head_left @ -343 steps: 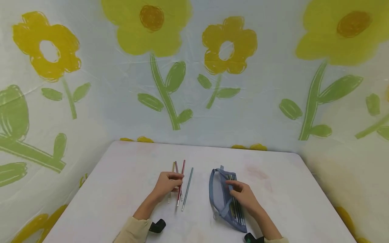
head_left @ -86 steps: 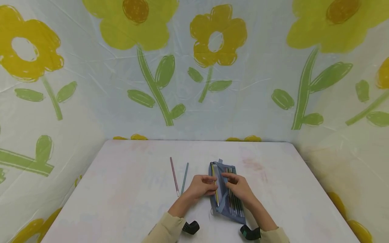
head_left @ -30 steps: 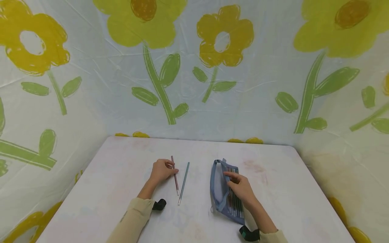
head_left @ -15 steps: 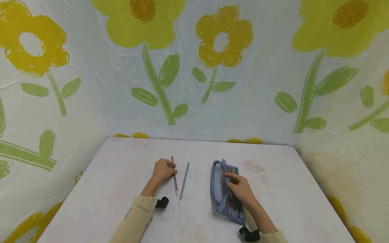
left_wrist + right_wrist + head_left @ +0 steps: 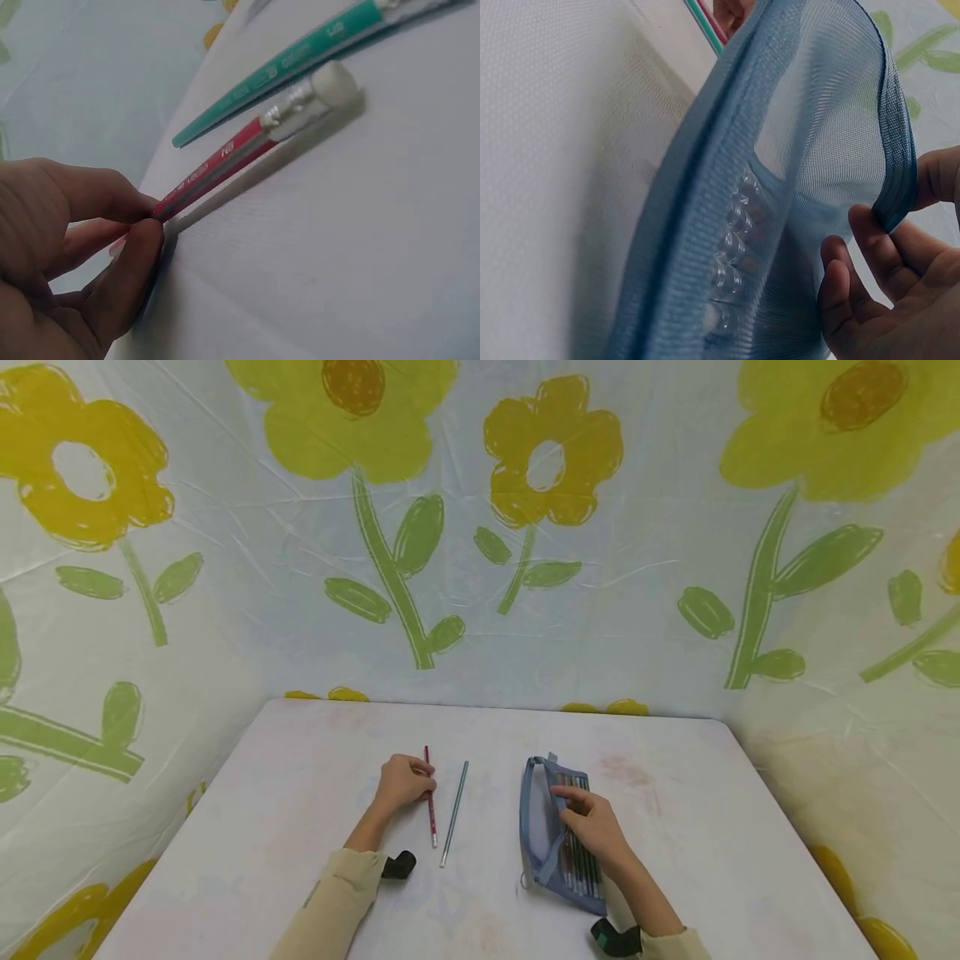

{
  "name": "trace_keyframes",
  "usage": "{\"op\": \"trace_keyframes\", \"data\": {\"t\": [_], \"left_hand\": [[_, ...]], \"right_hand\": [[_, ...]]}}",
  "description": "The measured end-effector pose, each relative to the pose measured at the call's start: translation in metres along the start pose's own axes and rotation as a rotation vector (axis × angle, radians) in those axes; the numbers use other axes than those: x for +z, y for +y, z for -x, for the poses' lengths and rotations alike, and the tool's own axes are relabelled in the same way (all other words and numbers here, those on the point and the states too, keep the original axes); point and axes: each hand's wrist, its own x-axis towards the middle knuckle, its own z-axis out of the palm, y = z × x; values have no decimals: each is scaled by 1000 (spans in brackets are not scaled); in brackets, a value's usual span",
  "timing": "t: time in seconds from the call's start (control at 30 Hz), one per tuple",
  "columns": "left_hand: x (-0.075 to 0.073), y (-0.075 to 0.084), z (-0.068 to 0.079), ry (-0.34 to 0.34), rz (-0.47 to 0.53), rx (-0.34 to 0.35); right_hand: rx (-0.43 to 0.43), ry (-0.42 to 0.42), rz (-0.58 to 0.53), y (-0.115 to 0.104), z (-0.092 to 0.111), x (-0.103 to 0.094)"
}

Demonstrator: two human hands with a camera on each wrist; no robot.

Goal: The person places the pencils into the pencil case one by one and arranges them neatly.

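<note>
Pencil trouble maybe: left hand [image 5: 403, 779] pinches the red pencil [image 5: 225, 161] low on the tabletop [image 5: 300, 827], beside a green pencil [image 5: 454, 812]; a thin grip could slip. Right hand [image 5: 592, 823] fingers hold the mesh pouch [image 5: 810, 172] open; it could sag shut.

Both arms wear long, loose sleeves of pale beige cloth, the left sleeve [image 5: 324, 906] bearing a small dark marking along its side. A black strap-mounted device [image 5: 397, 865] sits at the left wrist; a black and green one [image 5: 617, 937] sits at the right wrist.
</note>
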Motion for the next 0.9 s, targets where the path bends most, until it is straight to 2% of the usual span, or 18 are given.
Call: {"op": "trace_keyframes", "data": {"t": [0.4, 0.67, 0.9], "left_hand": [[9, 11, 19, -15, 83, 58], [20, 33, 31, -98, 185, 103], [31, 44, 38, -139, 210, 115]], "right_hand": [[13, -12, -5, -1, 5, -1], [0, -2, 9, 1, 4, -1], [-9, -3, 9, 1, 1, 1]]}}
